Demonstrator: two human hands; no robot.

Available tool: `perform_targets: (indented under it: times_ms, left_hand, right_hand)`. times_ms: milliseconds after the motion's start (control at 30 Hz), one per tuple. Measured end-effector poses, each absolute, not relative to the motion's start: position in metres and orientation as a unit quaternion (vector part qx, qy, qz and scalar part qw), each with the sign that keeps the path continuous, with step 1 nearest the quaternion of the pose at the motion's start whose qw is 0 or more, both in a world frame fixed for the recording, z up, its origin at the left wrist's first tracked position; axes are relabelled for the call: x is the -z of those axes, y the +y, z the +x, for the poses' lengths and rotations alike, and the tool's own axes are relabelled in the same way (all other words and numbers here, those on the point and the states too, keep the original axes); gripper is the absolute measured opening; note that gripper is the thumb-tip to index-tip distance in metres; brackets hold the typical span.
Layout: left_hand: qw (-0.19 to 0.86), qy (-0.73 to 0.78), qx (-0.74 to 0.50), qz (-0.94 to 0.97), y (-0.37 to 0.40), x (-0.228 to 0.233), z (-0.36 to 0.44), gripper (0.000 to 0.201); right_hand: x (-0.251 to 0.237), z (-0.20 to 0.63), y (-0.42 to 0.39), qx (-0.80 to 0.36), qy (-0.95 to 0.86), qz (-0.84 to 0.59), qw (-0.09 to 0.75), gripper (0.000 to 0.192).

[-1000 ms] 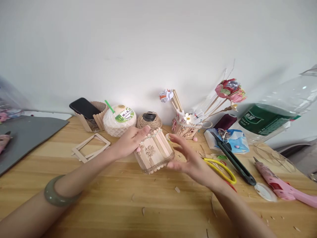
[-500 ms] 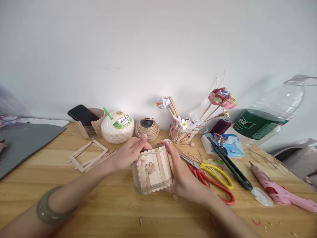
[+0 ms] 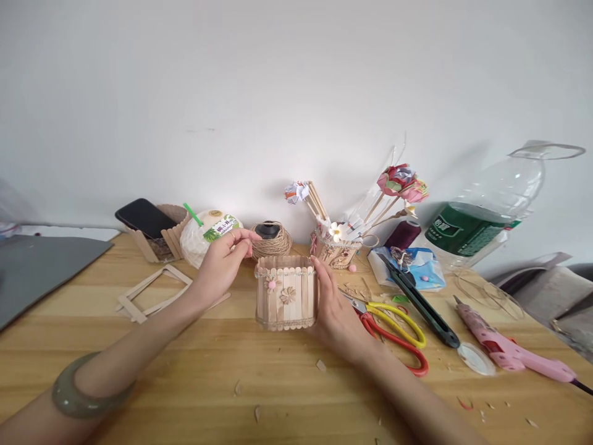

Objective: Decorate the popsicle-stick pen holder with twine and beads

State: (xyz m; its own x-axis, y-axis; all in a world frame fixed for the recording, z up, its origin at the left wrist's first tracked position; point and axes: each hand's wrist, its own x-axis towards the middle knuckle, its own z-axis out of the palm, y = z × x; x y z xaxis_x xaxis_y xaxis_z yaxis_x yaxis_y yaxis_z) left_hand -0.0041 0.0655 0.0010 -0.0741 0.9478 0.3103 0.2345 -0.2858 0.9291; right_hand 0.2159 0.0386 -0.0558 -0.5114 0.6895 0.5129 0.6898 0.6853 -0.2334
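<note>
A small open-topped box of pale wooden craft sticks, trimmed with a carved flower and a pink bead on its front, stands upright on the wooden tabletop, its sticks running vertically. The right hand cups the box's right side, fingers flat against the wall, and so is the nearer hand. The left hand hangs just left of the box and slightly behind it, clear of the rim, fingertips pinched narrowly together; whether they hold anything I cannot tell. Yellow- and red-handled scissors lie just right of the right hand, a jute twine ball behind the box.
</note>
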Motion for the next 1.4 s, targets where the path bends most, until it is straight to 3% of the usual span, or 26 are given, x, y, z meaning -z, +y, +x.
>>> perform_targets:
  times_ms: [433, 633, 700, 800, 967, 1067, 1200, 1333, 1400]
  left_hand:
    - [0.374, 0.416, -0.563, 0.609, 0.050, -0.021, -0.003, 0.020]
    - [0.353, 0.431, -0.504, 0.660, 0.031, -0.033, -0.003, 0.034]
    - [0.359, 0.445, -0.470, 0.673, 0.023, -0.032, -0.006, 0.029]
    - [0.370, 0.454, -0.448, 0.676, 0.009, -0.026, -0.017, 0.006]
    - [0.318, 0.522, -0.372, 0.698, -0.007, -0.014, -0.042, 0.013]
    - [0.279, 0.549, -0.361, 0.700, -0.013, -0.010, -0.049, 0.012]
    - [0.258, 0.543, -0.321, 0.732, -0.025, -0.002, -0.051, 0.011]
    - [0.233, 0.475, -0.236, 0.815, -0.036, 0.016, -0.053, 0.015]
    - [0.231, 0.439, -0.202, 0.844, -0.038, 0.025, -0.054, 0.018]
  right_hand:
    - [0.050, 0.216, 0.034, 0.054, -0.898, -0.345, 0.269, 0.095]
    - [0.053, 0.220, 0.039, 0.102, -0.907, -0.300, 0.279, 0.077]
    - [0.052, 0.223, 0.040, 0.104, -0.910, -0.293, 0.275, 0.068]
    - [0.049, 0.226, 0.040, 0.120, -0.918, -0.283, 0.250, 0.056]
    - [0.040, 0.229, 0.039, 0.143, -0.930, -0.269, 0.205, 0.042]
    - [0.028, 0.233, 0.038, 0.155, -0.917, -0.304, 0.206, 0.038]
    - [0.004, 0.252, 0.034, 0.125, -0.875, -0.408, 0.227, 0.019]
    - [-0.011, 0.285, 0.027, 0.111, -0.810, -0.488, 0.305, 0.024]
    - [-0.012, 0.302, 0.021, 0.126, -0.797, -0.525, 0.271, 0.025]
